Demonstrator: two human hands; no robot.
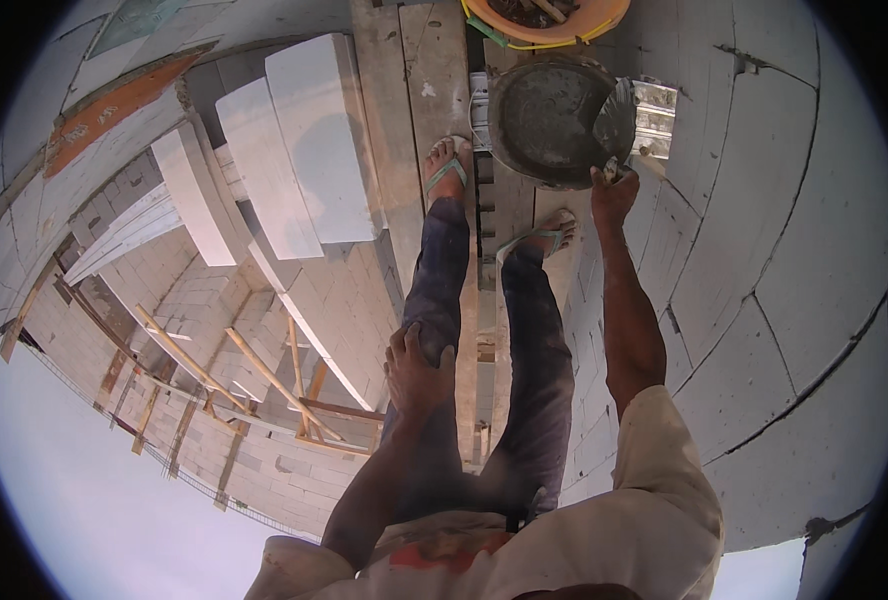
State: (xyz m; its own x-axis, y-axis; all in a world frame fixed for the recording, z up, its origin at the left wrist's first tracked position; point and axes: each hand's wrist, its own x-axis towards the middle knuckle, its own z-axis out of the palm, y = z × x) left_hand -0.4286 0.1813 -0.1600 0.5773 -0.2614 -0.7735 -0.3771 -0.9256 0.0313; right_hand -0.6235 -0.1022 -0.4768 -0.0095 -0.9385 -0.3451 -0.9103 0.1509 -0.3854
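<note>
My right hand [614,198] is closed around the handle of a trowel [616,115]. Its wide grey blade lies at the right side of a round black tub [496,112], on the wet grey mortar [544,110] inside. My left hand [419,375] rests on my left knee with its fingers spread over the dark trousers and holds nothing. The tub stands in front of my right foot, beside the block wall.
I stand in sandals on wooden planks [429,85] with gaps between them. An orange bucket [547,32] with sticks inside is beyond the tub. Large white blocks [314,150] are stacked at left, above a deep drop with wooden props [264,370]. A block wall [754,240] rises at right.
</note>
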